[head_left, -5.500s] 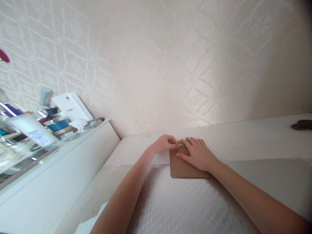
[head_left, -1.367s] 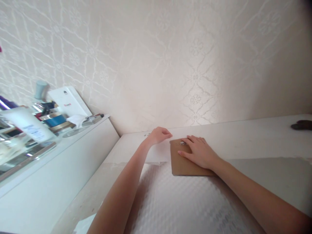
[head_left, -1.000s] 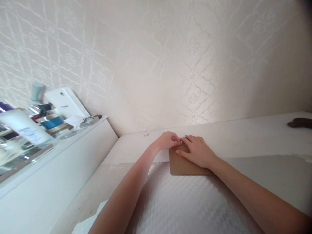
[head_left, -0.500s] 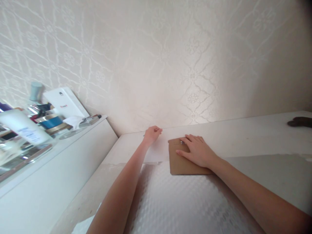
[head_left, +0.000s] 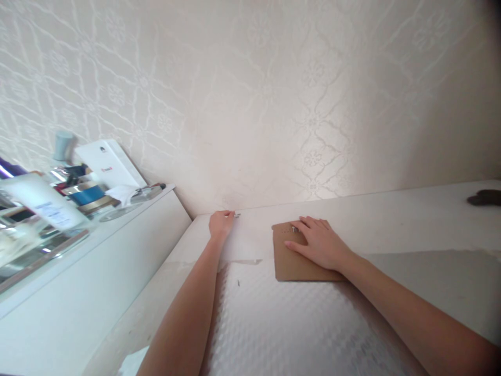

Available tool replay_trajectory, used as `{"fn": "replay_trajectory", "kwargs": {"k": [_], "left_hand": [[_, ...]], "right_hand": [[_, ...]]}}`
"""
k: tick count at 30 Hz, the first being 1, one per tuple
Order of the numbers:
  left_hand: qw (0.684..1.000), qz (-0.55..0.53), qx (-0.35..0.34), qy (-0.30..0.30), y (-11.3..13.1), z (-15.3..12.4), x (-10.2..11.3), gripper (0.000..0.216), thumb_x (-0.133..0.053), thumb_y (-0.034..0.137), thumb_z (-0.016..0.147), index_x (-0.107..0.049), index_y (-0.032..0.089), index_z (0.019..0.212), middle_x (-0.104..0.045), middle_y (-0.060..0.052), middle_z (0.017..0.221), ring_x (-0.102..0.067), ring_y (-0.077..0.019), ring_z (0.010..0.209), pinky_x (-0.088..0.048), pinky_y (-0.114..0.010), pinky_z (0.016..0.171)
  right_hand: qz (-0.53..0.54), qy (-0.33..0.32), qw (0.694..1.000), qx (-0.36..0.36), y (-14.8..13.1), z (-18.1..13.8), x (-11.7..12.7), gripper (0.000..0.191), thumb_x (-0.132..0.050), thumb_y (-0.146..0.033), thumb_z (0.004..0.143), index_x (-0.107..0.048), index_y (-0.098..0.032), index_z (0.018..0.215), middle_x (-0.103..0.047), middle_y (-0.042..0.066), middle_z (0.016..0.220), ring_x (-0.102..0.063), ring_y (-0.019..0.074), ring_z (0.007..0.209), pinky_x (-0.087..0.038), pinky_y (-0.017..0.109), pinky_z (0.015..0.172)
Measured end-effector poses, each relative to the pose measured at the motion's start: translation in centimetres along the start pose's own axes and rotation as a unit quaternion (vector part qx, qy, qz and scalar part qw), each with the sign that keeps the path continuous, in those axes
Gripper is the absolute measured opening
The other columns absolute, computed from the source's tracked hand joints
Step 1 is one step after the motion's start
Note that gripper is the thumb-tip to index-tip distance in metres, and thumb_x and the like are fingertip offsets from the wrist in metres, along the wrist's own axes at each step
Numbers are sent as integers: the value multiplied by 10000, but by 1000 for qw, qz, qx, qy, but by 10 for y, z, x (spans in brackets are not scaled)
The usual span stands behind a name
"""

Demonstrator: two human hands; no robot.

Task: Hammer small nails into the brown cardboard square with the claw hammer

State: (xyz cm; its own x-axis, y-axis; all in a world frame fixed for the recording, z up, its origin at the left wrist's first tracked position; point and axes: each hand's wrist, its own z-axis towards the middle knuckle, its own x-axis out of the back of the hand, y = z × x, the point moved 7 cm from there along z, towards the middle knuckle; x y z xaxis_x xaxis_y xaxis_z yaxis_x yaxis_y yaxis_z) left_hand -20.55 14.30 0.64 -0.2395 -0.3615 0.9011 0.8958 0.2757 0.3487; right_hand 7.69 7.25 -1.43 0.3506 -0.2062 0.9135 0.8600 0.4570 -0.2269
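My right hand (head_left: pixel 319 243) lies flat, fingers stretched out, on a brown card (head_left: pixel 289 258) that rests on the white table (head_left: pixel 391 219). Small shiny bits sit on the card's top edge by my fingertips. My left hand (head_left: pixel 220 224) is far to the left of the card, near the wall, with its fingers curled in a pinch at some tiny metal pieces (head_left: pixel 236 214) on the table. What the pinch holds is too small to name.
A sheet of white bubble wrap (head_left: pixel 282 324) covers the near table under both forearms. A lower white shelf (head_left: pixel 117 230) at the left carries bottles, jars and a white box (head_left: pixel 107 164). A dark object (head_left: pixel 485 197) lies at the far right. Patterned wall behind.
My left hand left the card's top edge and moved left and away to the tiny pieces by the wall. My right hand stayed flat on the card.
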Motion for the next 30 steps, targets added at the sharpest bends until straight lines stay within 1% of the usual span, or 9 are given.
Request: {"fn": "replay_trajectory", "kwargs": {"k": [4, 8, 12, 17, 22, 25, 28, 30], "left_hand": [[1000, 19, 1, -17, 0, 0, -4, 333, -493, 400, 874, -727, 241, 1051, -701, -89, 1089, -619, -277, 1064, -483, -374, 881], [999, 35, -8, -25, 4, -2, -5, 321, -488, 398, 875, -730, 265, 1040, -694, -71, 1112, -596, -291, 1102, -477, -406, 902], [999, 40, -13, -24, 5, -2, -5, 319, -488, 399, 876, -726, 274, 1048, -691, -62, 1122, -593, -280, 1105, -473, -398, 913], [999, 34, -22, -23, 6, -3, -5, 329, -472, 388, 883, -720, 263, 1060, -683, -82, 1137, -592, -298, 1100, -473, -417, 895], [999, 32, -30, 2, 8, -4, -2, 355, -409, 323, 910, -684, 231, 1115, -684, -93, 1130, -605, -265, 1078, -472, -372, 880], [999, 24, -40, 15, 9, -4, -1, 348, -416, 306, 907, -669, 226, 1132, -686, -86, 1126, -613, -241, 1062, -468, -343, 881], [999, 16, -48, 13, 10, -4, -2, 343, -427, 296, 898, -664, 220, 1135, -681, -85, 1136, -612, -243, 1065, -465, -346, 889], [999, 11, -51, 10, 11, -4, -2, 341, -427, 284, 896, -666, 212, 1128, -677, -84, 1145, -610, -248, 1069, -464, -353, 894]], "right_hand": [[0, -6, 1000, -2, -1, 0, 1, 606, -405, -588, 854, -558, -162, 1257, -527, 169, 1332, -447, 323, 1243, -310, 474, 1022], [1, -3, 1000, -4, -2, -1, 2, 606, -412, -587, 852, -562, -160, 1255, -526, 171, 1333, -450, 324, 1241, -312, 473, 1024], [0, 3, 1000, -1, -2, -1, 3, 592, -407, -580, 856, -567, -164, 1246, -541, 172, 1313, -465, 323, 1224, -319, 473, 1016], [2, 0, 1000, 3, 0, 0, 1, 597, -399, -588, 856, -565, -165, 1243, -537, 173, 1313, -464, 323, 1220, -327, 474, 1003], [1, 2, 1000, 4, 0, 0, 0, 596, -394, -593, 857, -562, -167, 1240, -540, 167, 1305, -467, 315, 1213, -328, 467, 997], [1, 2, 1000, 4, 0, 0, 0, 580, -404, -581, 861, -560, -168, 1238, -539, 167, 1306, -473, 318, 1206, -323, 471, 999], [4, 4, 1000, 4, 0, 0, 0, 510, -375, -514, 897, -559, -168, 1224, -525, 166, 1325, -458, 314, 1224, -306, 477, 1008], [14, 1, 1000, 7, 2, 2, 0, 405, -350, -398, 923, -570, -168, 1174, -544, 152, 1302, -477, 291, 1202, -318, 459, 995]]}}
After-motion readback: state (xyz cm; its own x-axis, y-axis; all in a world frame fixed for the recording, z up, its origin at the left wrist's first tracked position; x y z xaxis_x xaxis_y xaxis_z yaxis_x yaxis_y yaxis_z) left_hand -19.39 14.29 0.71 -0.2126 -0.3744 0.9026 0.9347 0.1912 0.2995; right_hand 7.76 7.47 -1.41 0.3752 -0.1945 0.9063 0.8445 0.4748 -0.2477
